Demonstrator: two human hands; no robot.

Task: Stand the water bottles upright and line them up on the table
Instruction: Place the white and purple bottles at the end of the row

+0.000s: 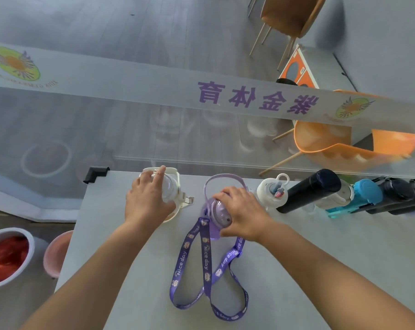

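- Your left hand (145, 198) and forearm are bare, no sleeve in view.
- Your right hand (243, 214) is likewise bare, forearm uncovered to the frame's edge.

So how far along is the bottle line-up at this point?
Nearly done. The white straw bottle, black flask, blue bottle and dark bottles already stand in line. The left hand steadies the white bottle; the right hand sets the purple bottle. Its strap sprawls loose.
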